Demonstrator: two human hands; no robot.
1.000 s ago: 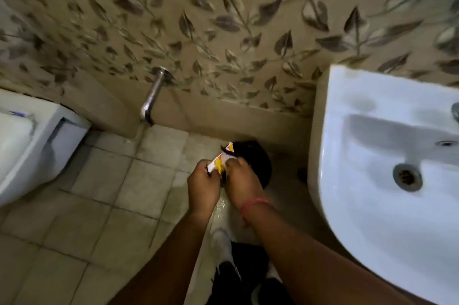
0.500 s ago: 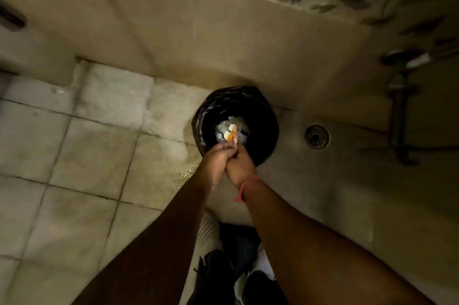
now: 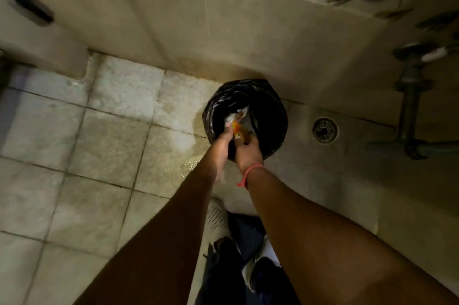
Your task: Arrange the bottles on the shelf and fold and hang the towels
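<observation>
A small bin with a black liner (image 3: 270, 111) stands on the floor against the wall. Both hands reach over its near rim. My left hand (image 3: 221, 143) and my right hand (image 3: 248, 149) together grip a crumpled white, yellow and orange wrapper (image 3: 237, 123), held inside the bin's mouth. A red thread circles my right wrist. No bottles, shelf or towels are in view.
A round floor drain (image 3: 325, 129) lies right of the bin. A metal pipe (image 3: 409, 96) runs down the wall at the right. Pale floor tiles (image 3: 99, 143) spread to the left, wet near the bin. My shoes (image 3: 218, 215) stand below the bin.
The view dropped from the sink and wall to the floor. Both hands carried the wrapper down to the bin and now hold it lower, inside the bin's mouth.
</observation>
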